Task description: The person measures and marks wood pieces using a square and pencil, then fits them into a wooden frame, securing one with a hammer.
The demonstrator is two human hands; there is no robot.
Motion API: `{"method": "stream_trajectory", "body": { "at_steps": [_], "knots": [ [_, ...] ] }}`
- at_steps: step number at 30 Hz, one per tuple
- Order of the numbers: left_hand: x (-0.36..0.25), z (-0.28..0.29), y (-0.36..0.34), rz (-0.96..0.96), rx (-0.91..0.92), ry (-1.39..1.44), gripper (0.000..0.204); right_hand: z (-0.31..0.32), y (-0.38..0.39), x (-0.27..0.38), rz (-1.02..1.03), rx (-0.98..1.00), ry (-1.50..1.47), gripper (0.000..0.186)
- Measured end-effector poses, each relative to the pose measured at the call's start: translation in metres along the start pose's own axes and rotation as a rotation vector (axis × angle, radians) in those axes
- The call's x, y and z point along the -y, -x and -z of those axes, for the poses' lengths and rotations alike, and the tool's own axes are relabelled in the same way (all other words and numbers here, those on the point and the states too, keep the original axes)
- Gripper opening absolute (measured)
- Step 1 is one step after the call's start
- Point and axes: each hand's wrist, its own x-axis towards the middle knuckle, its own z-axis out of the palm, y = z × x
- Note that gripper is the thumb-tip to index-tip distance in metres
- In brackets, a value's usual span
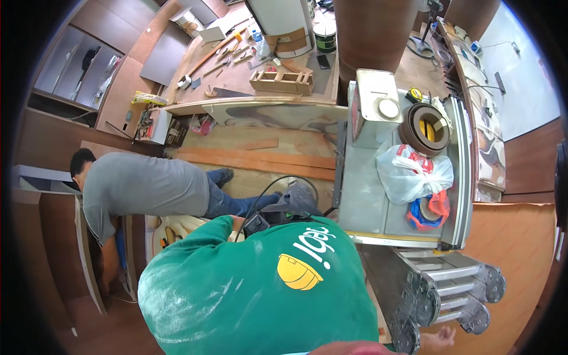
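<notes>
My green shirt, dusted white on the left, fills the lower middle. At the end of its sleeve a small part of my left hand shows beside a black device with a looping black cable; its fingers are hidden. At the lower right edge my right hand reaches out with its fingers apart and nothing in them. Next to it stands a folded metal ladder, whose dark hinges partly cover the arm. I cannot tell whether the hand touches it.
A person in a grey shirt bends into a brown cabinet at left. A grey work table carries a metal can, brown edging roll and plastic bag. Orange boards lie behind; tools cover the far bench.
</notes>
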Motion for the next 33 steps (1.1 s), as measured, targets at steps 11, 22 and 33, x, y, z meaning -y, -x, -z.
{"method": "stream_trajectory", "body": {
  "at_steps": [11, 22, 33],
  "knots": [
    [0.004, 0.038, -0.054, 0.119, -0.177, 0.443, 0.042, -0.154, 0.154, 0.214, 0.482, 0.434, 0.009, 0.028],
    [0.049, 0.034, -0.043, 0.183, -0.37, 0.852, 0.039, -0.413, 0.397, 0.242, -0.169, 1.703, 0.06, 0.044],
    [0.066, 0.013, -0.029, 0.237, -0.578, 1.169, 0.037, -0.576, 0.669, 0.074, 0.934, 2.444, 0.879, 0.04]
  ]
}}
